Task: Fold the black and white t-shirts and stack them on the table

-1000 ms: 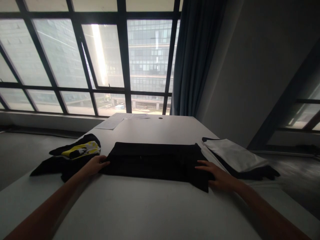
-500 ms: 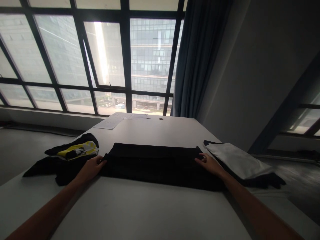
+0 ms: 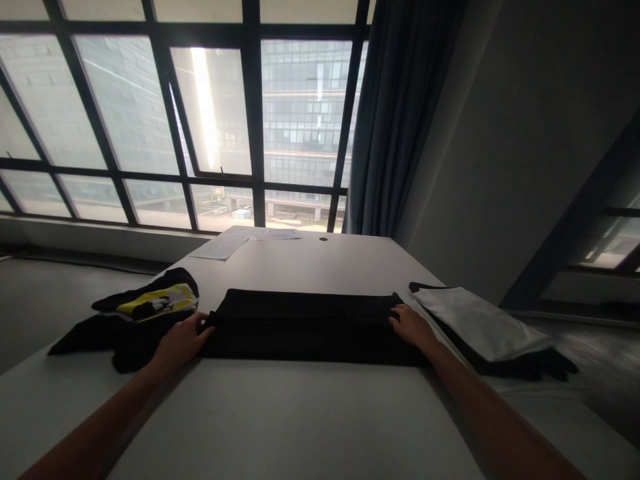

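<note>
A black garment lies folded into a long flat band across the white table. My left hand rests at its left end with the fingers curled onto the fabric edge. At the right end my right hand lies on the cloth, fingers bent over the edge. Both hands press or grip the garment's ends; how firmly they hold I cannot tell.
A crumpled black and yellow garment lies left of my left hand. A folded white piece on black cloth sits at the right. Papers lie at the table's far edge by the large window and dark curtain.
My right hand moved from the garment's near right corner up to its right end. The loose flap at the lower right is folded in, leaving a neater band. My left hand barely moved.
</note>
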Demonstrator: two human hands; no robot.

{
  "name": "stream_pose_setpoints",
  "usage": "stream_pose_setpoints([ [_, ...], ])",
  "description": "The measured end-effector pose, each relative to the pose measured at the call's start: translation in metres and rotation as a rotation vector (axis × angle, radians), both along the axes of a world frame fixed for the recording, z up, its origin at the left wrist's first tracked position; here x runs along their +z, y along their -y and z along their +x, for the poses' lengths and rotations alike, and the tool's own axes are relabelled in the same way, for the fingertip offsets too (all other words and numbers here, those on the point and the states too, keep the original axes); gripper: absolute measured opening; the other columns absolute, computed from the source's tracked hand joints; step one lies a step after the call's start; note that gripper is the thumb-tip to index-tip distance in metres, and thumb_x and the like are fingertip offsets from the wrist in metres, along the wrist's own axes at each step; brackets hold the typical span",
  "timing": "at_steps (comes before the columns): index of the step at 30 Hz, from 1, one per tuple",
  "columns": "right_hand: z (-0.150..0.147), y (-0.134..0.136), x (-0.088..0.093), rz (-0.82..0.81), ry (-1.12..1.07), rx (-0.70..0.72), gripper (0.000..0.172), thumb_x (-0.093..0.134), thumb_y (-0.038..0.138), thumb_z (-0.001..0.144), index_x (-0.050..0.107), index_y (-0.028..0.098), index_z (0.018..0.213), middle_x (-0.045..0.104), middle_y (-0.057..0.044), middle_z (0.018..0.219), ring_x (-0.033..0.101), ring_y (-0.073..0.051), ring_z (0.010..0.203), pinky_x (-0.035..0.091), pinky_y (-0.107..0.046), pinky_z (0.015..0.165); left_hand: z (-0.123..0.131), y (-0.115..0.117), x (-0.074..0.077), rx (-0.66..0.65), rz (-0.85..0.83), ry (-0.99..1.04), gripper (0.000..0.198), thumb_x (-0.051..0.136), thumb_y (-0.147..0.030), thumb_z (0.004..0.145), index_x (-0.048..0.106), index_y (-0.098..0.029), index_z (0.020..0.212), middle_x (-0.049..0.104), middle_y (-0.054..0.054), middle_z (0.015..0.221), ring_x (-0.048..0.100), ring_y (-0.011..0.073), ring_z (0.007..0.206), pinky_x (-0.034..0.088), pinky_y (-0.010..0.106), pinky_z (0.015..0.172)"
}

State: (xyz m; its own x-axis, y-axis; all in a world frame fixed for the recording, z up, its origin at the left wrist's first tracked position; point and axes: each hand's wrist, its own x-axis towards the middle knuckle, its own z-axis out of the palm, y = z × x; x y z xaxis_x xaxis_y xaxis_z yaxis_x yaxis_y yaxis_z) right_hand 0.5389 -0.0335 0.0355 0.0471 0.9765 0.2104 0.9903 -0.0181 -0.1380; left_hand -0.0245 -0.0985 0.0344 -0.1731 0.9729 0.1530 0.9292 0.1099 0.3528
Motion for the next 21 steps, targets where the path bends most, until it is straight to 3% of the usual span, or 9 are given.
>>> stream_pose_setpoints([
  [4, -0.022, 0.019, 0.002, 0.028, 0.135, -0.054, 0.049, 0.040, 0.040, 0.097, 0.057, 0.014, 0.135, 0.049, -0.018, 0.144, 0.048, -0.035, 0.129, 0.040, -0.052, 0.103, 0.012, 0.002, 0.001, -0.042, 0.177, -0.177, 0.049, 0.046, -0.040, 0.087, 0.057, -0.018, 0.129, 0.069, 0.013, 0.119, 0.064, 0.0324, 0.111, 0.049, 0.040, 0.088],
  [7, -0.041, 0.034, -0.002, -0.047, 0.090, 0.027, 0.060, 0.034, 0.055, 0.098, 0.049, 0.019, 0.144, 0.042, -0.015, 0.151, 0.038, -0.034, 0.139, 0.031, -0.055, 0.110, 0.022, -0.011, -0.006, -0.317, 0.213, -0.182, 0.053, 0.041, -0.047, 0.092, 0.056, -0.019, 0.135, 0.060, 0.012, 0.138, 0.053, 0.0299, 0.128, 0.038, 0.043, 0.108],
  [10, -0.048, 0.042, -0.017, -0.248, 0.031, 0.038, 0.073, 0.032, 0.068, 0.094, 0.038, 0.023, 0.151, 0.028, -0.013, 0.160, 0.024, -0.038, 0.146, 0.024, -0.064, 0.111, 0.021, -0.031, -0.019, -0.497, 0.052, -0.130, 0.062, 0.040, -0.056, 0.092, 0.049, -0.023, 0.144, 0.044, 0.007, 0.154, 0.038, 0.0263, 0.142, 0.025, 0.044, 0.118],
  [14, -0.040, 0.035, -0.027, -0.248, 0.050, 0.157, 0.074, 0.028, 0.067, 0.095, 0.030, 0.024, 0.155, 0.023, -0.010, 0.162, 0.015, -0.033, 0.149, 0.015, -0.059, 0.116, 0.013, -0.047, -0.031, -0.426, -0.105, -0.140, 0.070, 0.037, -0.062, 0.091, 0.039, -0.024, 0.150, 0.030, 0.008, 0.160, 0.023, 0.0275, 0.149, 0.015, 0.053, 0.119],
  [17, -0.047, 0.026, -0.012, -0.094, 0.190, 0.108, 0.068, 0.032, 0.058, 0.098, 0.032, 0.018, 0.154, 0.028, -0.014, 0.160, 0.017, -0.033, 0.148, 0.012, -0.056, 0.117, 0.020, -0.041, -0.027, -0.353, -0.110, -0.177, 0.069, 0.036, -0.059, 0.092, 0.039, -0.023, 0.151, 0.030, 0.010, 0.160, 0.022, 0.0292, 0.149, 0.014, 0.056, 0.117],
  [19, -0.065, 0.024, 0.003, -0.003, 0.255, 0.025, 0.062, 0.035, 0.048, 0.100, 0.038, 0.014, 0.151, 0.035, -0.019, 0.155, 0.027, -0.037, 0.143, 0.019, -0.056, 0.114, 0.031, -0.030, -0.017, -0.294, -0.101, -0.228, 0.067, 0.039, -0.058, 0.091, 0.047, -0.021, 0.146, 0.037, 0.013, 0.156, 0.030, 0.0333, 0.145, 0.020, 0.057, 0.115],
  [21, -0.090, 0.026, 0.013, -0.029, 0.214, 0.006, 0.056, 0.033, 0.045, 0.100, 0.046, 0.015, 0.146, 0.046, -0.021, 0.146, 0.045, -0.038, 0.130, 0.033, -0.053, 0.105, 0.041, -0.018, -0.002, -0.261, -0.095, -0.293, 0.060, 0.040, -0.057, 0.091, 0.063, -0.018, 0.130, 0.054, 0.018, 0.144, 0.048, 0.0384, 0.132, 0.029, 0.057, 0.108],
])
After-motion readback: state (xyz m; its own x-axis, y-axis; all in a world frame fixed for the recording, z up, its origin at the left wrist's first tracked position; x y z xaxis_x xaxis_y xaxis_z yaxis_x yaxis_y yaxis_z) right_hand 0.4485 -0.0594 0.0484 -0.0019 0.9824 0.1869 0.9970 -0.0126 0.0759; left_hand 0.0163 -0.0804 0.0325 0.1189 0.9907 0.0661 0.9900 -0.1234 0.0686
